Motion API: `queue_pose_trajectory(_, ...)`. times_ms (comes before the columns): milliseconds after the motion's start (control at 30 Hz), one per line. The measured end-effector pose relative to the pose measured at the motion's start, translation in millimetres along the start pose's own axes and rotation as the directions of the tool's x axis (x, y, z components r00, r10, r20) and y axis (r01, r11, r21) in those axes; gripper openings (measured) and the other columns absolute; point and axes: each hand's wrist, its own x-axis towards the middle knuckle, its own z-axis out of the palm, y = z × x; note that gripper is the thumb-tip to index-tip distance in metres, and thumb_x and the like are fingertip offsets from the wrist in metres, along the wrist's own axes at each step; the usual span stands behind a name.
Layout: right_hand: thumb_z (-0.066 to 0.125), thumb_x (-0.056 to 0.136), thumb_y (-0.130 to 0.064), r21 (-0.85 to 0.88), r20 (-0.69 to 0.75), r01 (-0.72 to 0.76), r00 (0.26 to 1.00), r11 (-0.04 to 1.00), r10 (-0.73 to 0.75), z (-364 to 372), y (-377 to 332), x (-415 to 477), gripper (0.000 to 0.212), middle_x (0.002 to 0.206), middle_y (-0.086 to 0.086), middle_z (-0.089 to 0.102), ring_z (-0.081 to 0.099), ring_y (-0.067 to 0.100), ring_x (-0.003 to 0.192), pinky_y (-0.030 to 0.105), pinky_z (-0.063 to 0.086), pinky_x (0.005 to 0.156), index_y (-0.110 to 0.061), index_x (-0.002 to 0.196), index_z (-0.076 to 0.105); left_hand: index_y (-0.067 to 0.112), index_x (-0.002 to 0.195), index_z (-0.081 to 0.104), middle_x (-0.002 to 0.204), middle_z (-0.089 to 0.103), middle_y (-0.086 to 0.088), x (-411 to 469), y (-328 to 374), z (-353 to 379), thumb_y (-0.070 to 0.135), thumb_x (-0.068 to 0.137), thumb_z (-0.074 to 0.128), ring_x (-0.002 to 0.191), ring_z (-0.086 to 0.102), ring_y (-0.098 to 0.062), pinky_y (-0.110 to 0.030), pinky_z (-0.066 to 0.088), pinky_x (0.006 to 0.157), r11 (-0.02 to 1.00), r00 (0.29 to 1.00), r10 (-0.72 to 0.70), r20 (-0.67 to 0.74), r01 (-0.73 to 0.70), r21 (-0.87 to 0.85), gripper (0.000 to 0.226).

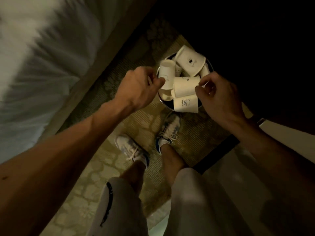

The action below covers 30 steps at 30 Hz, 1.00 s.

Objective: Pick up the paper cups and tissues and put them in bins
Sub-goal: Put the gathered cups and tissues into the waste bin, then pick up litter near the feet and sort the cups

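Pretty dim room, big white bed smeared with blur down the whole left side, pitch black up in the top right corner. Patterned greenish-gold carpet running diagonally underneath, with bare legs in white shorts planted on it and a pair of white sneakers with blue bits pointing toward a round bin. Metal-rimmed bin sitting on the carpet just past the toes, stuffed well over the rim with paper cups, all white with a small dark doodle on the side, tipped every which way. Both bare forearms stretched out over it. Left hand curled up, thumb and fingertips pinching the lower edge of the leftmost cup, bottom-up at the bin's left rim. Right hand curled as well, fingertips nipping the end of the middle cup, lying on its side on top of the pile. Hands apart, one on either side of the heap. Front cup hanging over the near rim, just beyond the toe of the right sneaker.
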Motion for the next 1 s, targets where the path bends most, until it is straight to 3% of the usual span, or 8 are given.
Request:
queue_pose_trajectory(133,0.064,0.089,-0.023,0.043,0.031,0.163,0.986,0.986,-0.164,-32.2,-83.5,-47.5,0.014,0.075,0.007,0.057,0.052,0.017,0.071,0.036,0.046,0.063,-0.012,0.085,0.056,0.023,0.086,0.057,0.070,0.051,0.004,-76.5,33.8,-105.6,0.050,0.094,0.051,0.076,0.060,-0.028,-0.031,0.040,0.062,0.888,0.972,0.225,0.071,-0.234,0.395,0.029)
queue_pose_trajectory(233,0.063,0.090,-0.027,0.090,0.063,0.271,0.959,0.958,-0.277,-57.5,-154.4,-92.4,0.014,0.077,0.005,0.055,0.050,0.016,0.072,0.038,0.045,0.064,-0.014,0.090,0.058,0.024,0.078,0.046,0.065,0.040,0.003,-153.5,53.3,-185.0,0.051,0.092,0.046,0.079,0.062,-0.036,-0.032,0.037,0.062,0.776,0.936,0.326,0.135,-0.347,0.528,0.031)
queue_pose_trajectory(333,0.058,0.092,-0.037,0.071,0.088,0.407,0.907,0.911,-0.412,-74.3,-224.4,-143.1,0.014,0.077,-0.006,0.053,0.048,0.008,0.071,0.025,0.040,0.063,-0.023,0.093,0.054,0.026,0.075,0.039,0.063,0.039,-0.001,-232.9,57.8,-247.9,0.049,0.092,0.042,0.071,0.060,-0.037,-0.033,0.038,0.059,0.693,0.911,0.397,0.112,-0.378,0.614,0.028)
queue_pose_trajectory(433,0.059,0.092,-0.039,0.100,0.148,0.553,0.814,0.827,-0.562,-72.1,-299.9,-208.9,0.012,0.076,-0.009,0.052,0.050,0.002,0.070,0.015,0.035,0.058,-0.028,0.092,0.053,0.024,0.075,0.043,0.061,0.042,-0.002,-337.5,38.8,-297.9,0.050,0.091,0.039,0.064,0.056,-0.033,-0.033,0.042,0.055,0.668,0.926,0.376,0.028,-0.291,0.685,0.030)
queue_pose_trajectory(567,0.061,0.091,-0.039,0.164,0.276,0.722,0.621,0.673,-0.733,-41.2,-395.4,-318.9,0.016,0.078,-0.011,0.051,0.049,0.002,0.068,0.014,0.036,0.057,-0.025,0.098,0.056,0.023,0.078,0.047,0.065,0.058,-0.008,-507.2,-13.2,-339.2,0.043,0.092,0.044,0.060,0.058,-0.035,-0.028,0.022,0.049,0.603,0.927,0.326,-0.183,-0.055,0.796,0.025)
queue_pose_trajectory(733,0.062,0.090,-0.041,0.293,0.463,0.827,0.317,0.480,-0.828,29.9,-492.0,-463.0,0.014,0.074,-0.015,0.049,0.049,0.001,0.069,0.011,0.039,0.059,-0.032,0.097,0.054,0.027,0.077,0.035,0.067,0.059,-0.003,-723.2,-93.2,-347.4,0.052,0.091,0.032,0.057,0.057,-0.030,-0.029,0.021,0.047,0.652,0.881,0.072,-0.468,0.314,0.691,0.029)
queue_pose_trajectory(900,0.062,0.091,-0.043,0.385,0.600,0.904,-0.091,0.187,-0.795,113.1,-548.7,-579.6,0.026,0.086,-0.022,0.041,0.040,-0.002,0.072,0.011,0.029,0.064,-0.025,0.109,0.057,0.026,0.081,0.051,0.064,0.056,0.004,-887.9,-158.5,-295.7,0.050,0.094,0.036,0.056,0.054,-0.021,-0.031,0.039,0.047,0.765,0.631,-0.228,-0.741,0.587,0.264,0.032)
queue_pose_trajectory(1000,0.060,0.091,-0.043,0.428,0.671,0.902,-0.278,0.054,-0.687,157.1,-567.6,-629.7,0.034,0.097,-0.013,0.046,0.044,0.004,0.082,0.015,0.035,0.069,-0.023,0.117,0.055,0.025,0.082,0.058,0.071,0.063,0.004,-941.4,-188.2,-249.2,0.041,0.092,0.055,0.064,0.063,-0.022,-0.036,0.050,0.054,0.716,0.420,-0.394,-0.818,0.698,0.013,0.019)
